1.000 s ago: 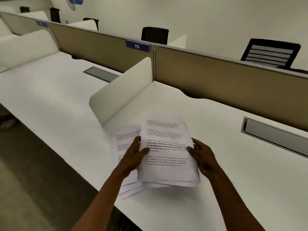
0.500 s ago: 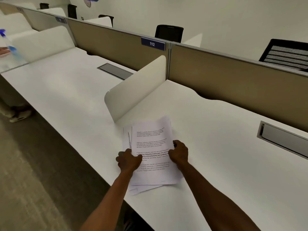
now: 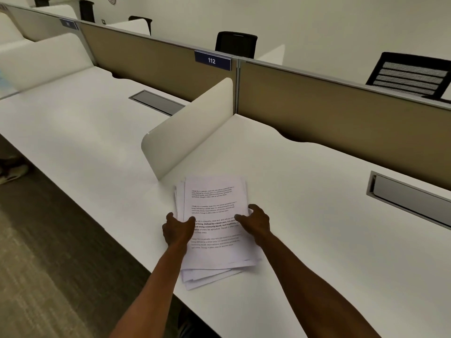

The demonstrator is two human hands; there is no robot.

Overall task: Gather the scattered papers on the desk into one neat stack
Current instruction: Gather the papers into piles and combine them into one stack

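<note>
A pile of printed white papers (image 3: pixel 214 201) lies on the white desk (image 3: pixel 317 228), just in front of the low white divider. Its lower sheets stick out unevenly at the near edge and on the left side. My left hand (image 3: pixel 179 229) grips the pile's left edge, thumb on the top sheet. My right hand (image 3: pixel 256 222) grips the right edge, thumb laid over the printed text and fingers curled round the side.
A low white divider (image 3: pixel 190 128) stands just behind the pile. Tan partition panels (image 3: pixel 329 111) with a "112" label (image 3: pixel 212 60) run along the desk's back. Grey cable hatches (image 3: pixel 410 198) are set into the desktop. The desk's front edge runs close to the pile's near left corner.
The sheets held apart in my hands a second ago have come down onto the others. Both hands closed in on the sides, and the pile is narrower and more squared.
</note>
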